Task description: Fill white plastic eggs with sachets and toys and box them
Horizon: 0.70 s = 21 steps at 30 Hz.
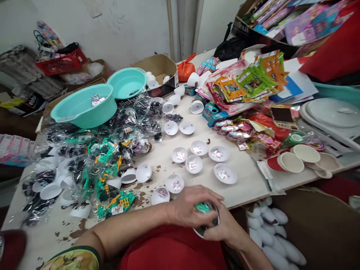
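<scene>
"What are the two hands at?"

"They meet around a white shell (pixel 198 233) at the near edge of the worktop (pixel 247 183), just before the red clothing (pixel 171 249). Something green (pixel 203 207) shows in its mouth, blurred."

"And the left hand (pixel 187 206)?"

"Curled over the shell from nine o'clock, fingers bent across it. I cannot tell whether its tips pinch the rim or the green thing."

"The right hand (pixel 223 225)?"

"Wrapped about the shell from three o'clock, thumb and fingers bent onto its side."

"Anything near them?"

"From ten round to one o'clock of the hands stand seven white bowls (pixel 194 169), each with a pink-and-white sachet (pixel 192 165) inside. The closest pair lies just beside the left hand, at ten."

"Farther left?"

"Toward nine and ten o'clock, a heap of clear bags with green and orange pieces (pixel 108 174). Beyond it at ten is a teal basin (pixel 84 118), with a smaller basin (pixel 123 84) touching it at eleven."

"And the other way?"

"Green and orange packets (pixel 253 80) are piled at one o'clock, well apart from the hands. Paper cups (pixel 292 162) lie at two. Past three, below the worktop's level, white egg-shaped pieces (pixel 277 240) are heaped."
</scene>
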Available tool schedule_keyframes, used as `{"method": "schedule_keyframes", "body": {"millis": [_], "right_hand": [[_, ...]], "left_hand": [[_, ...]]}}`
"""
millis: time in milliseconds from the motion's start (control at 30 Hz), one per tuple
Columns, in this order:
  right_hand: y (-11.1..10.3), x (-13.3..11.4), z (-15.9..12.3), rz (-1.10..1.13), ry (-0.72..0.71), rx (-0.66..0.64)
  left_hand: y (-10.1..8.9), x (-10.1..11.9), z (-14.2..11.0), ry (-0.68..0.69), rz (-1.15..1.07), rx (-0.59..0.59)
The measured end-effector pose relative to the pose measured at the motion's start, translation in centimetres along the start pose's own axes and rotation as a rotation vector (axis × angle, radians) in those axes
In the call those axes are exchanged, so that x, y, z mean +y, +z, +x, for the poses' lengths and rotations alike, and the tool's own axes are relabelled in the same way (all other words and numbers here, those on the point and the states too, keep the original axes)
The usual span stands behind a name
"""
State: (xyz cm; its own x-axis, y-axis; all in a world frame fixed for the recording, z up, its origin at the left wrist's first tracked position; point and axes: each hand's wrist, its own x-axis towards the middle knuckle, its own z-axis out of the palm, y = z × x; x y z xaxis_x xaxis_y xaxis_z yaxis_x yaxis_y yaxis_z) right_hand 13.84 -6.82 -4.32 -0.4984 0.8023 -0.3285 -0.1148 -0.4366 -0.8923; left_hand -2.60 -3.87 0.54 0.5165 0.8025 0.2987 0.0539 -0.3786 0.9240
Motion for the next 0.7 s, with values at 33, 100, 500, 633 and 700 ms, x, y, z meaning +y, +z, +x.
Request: {"method": "schedule_keyframes", "body": {"millis": [33, 100, 500, 633, 700], "right_hand": [[-0.1, 0.2, 0.1, -0.09, -0.018, 0.012], [0.1, 0.3, 0.5, -0.232, -0.05, 0.043], [1.4, -0.4, 2.3, 0.275, 0.179, 0.295], [1.4, 0.2, 2.7, 0.285, 0.192, 0.269], [1.5, 0.1, 3.1, 0.304, 0.181, 0.217]], "left_hand": [[0.1, 0.0, -0.2, 0.04, 0.006, -0.035], [0.3, -0.2, -0.2, 0.091, -0.007, -0.094], [-8.8, -6.1, -8.6, -0.745, 0.615, 0.508], [-10.8, -9.0, -13.1, -0.909, 0.571, 0.576], [-11.3, -8.8, -12.8, -0.886, 0.487, 0.586]]}}
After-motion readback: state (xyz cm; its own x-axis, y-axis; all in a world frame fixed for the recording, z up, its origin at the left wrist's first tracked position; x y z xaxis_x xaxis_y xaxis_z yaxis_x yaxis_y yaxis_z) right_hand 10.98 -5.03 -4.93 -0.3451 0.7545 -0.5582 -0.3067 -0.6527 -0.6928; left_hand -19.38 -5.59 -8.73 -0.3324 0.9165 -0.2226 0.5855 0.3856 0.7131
